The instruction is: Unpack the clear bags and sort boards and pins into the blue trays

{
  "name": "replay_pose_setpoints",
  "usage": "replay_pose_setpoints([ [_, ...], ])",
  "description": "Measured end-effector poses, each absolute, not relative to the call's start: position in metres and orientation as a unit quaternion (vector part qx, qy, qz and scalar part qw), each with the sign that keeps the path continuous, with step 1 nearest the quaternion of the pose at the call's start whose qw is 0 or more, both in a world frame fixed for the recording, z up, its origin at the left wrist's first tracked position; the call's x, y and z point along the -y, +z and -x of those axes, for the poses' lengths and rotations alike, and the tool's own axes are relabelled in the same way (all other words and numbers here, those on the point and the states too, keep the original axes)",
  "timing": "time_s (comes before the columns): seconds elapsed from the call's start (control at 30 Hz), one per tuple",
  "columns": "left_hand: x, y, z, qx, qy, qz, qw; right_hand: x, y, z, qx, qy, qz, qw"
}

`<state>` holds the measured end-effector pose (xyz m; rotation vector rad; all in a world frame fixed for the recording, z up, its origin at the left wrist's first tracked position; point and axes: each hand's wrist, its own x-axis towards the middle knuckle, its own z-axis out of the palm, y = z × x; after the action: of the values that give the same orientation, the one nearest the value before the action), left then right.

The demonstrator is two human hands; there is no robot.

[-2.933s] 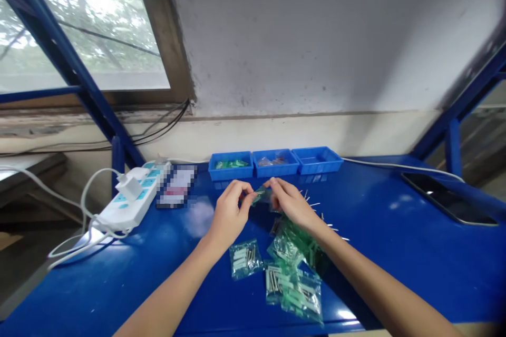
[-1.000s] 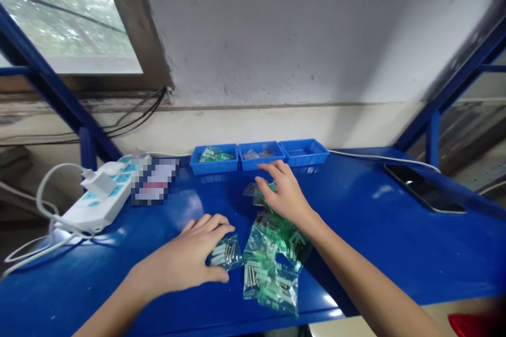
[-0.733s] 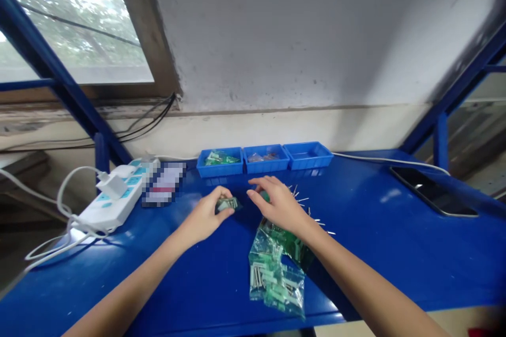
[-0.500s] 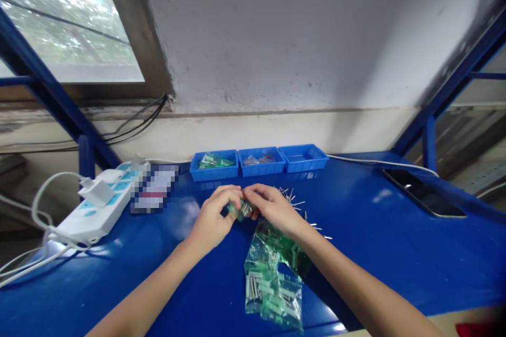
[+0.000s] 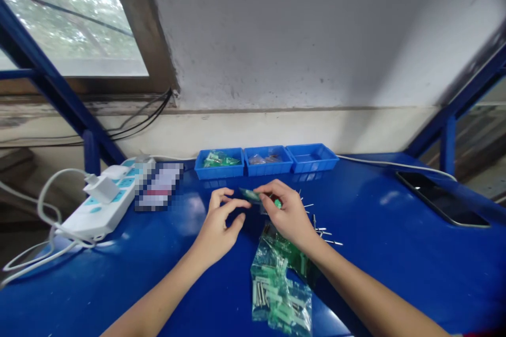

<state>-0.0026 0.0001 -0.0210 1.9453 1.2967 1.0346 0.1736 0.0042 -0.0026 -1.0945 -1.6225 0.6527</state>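
My right hand (image 5: pixel 285 211) pinches the edge of a small clear plastic bag (image 5: pixel 249 196) with a green tint; its contents are hard to make out. Just left of it, my left hand (image 5: pixel 221 221) has its fingers apart, with the fingertips close to the bag. Whether a fingertip touches it I cannot tell. Below my right hand lies a pile of filled clear bags (image 5: pixel 276 295) showing green and white plastic pieces and metal screws. Several loose screws (image 5: pixel 324 231) lie on the table beside my right wrist, partly hidden by it.
Along the wall stand three blue trays: the left tray (image 5: pixel 219 170) holds green bags, the middle tray (image 5: pixel 269 168) brownish bags, the right tray (image 5: pixel 315 164) shows its bare bottom. A white power strip (image 5: pixel 106 210) with cables and a blurred phone-like object (image 5: pixel 160 187) lie left, a black phone (image 5: pixel 440 200) right.
My left hand has let go of the small bag and its fingers have spread. My right hand now holds the bag alone, turned flatter. The view has shifted slightly.
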Motion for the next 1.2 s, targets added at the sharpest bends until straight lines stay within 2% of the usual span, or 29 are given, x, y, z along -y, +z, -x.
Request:
replay_pose_setpoints([
  [0.13,-0.004,-0.016,0.003,-0.462,0.392,-0.541,0.583,0.004,-0.002,-0.172,0.733,0.158,0.396,0.53],
  [0.2,-0.006,-0.016,0.003,-0.433,0.423,-0.468,0.644,0.008,-0.003,-0.169,0.765,0.117,0.373,0.512],
  [0.27,-0.007,-0.015,0.005,-0.432,0.47,-0.482,0.6,0.01,-0.003,-0.167,0.777,0.098,0.385,0.488],
  [0.33,-0.007,-0.014,0.007,-0.449,0.503,-0.558,0.483,0.01,-0.002,-0.166,0.762,0.127,0.424,0.472],
  [0.43,-0.004,-0.011,0.011,-0.441,0.501,-0.688,0.283,0.006,0.003,-0.166,0.702,0.275,0.469,0.461],
  [0.53,0.0,-0.008,0.009,-0.398,0.472,-0.768,0.172,0.001,0.004,-0.167,0.642,0.394,0.476,0.455],
  [0.6,0.001,-0.008,0.006,-0.398,0.45,-0.777,0.187,0.001,0.002,-0.167,0.642,0.371,0.484,0.464],
  [0.7,0.002,-0.013,0.003,-0.442,0.436,-0.701,0.352,0.002,-0.004,-0.167,0.731,0.215,0.456,0.46],
  [0.77,0.001,-0.016,0.004,-0.463,0.436,-0.614,0.468,0.004,-0.008,-0.168,0.801,0.104,0.408,0.425],
  [0.83,-0.004,-0.014,0.007,-0.469,0.428,-0.58,0.511,0.006,-0.01,-0.168,0.841,0.04,0.375,0.388],
  [0.87,-0.009,-0.01,0.01,-0.474,0.425,-0.592,0.494,0.006,-0.011,-0.168,0.847,0.024,0.37,0.38],
  [0.93,-0.026,0.005,0.018,-0.49,0.441,-0.648,0.382,0.006,-0.01,-0.169,0.842,0.018,0.377,0.387],
  [1.0,-0.05,0.025,0.026,-0.512,0.49,-0.685,0.169,0.004,-0.007,-0.172,0.827,0.026,0.39,0.404],
  [1.07,-0.074,0.041,0.031,-0.524,0.489,-0.697,-0.021,0.001,-0.002,-0.177,0.812,0.032,0.407,0.417],
  [1.13,-0.088,0.046,0.028,-0.538,0.398,-0.735,-0.108,-0.005,0.002,-0.187,0.796,0.023,0.441,0.413],
  [1.2,-0.088,0.036,0.018,-0.556,0.3,-0.765,-0.122,-0.014,0.004,-0.2,0.783,0.01,0.49,0.382],
])
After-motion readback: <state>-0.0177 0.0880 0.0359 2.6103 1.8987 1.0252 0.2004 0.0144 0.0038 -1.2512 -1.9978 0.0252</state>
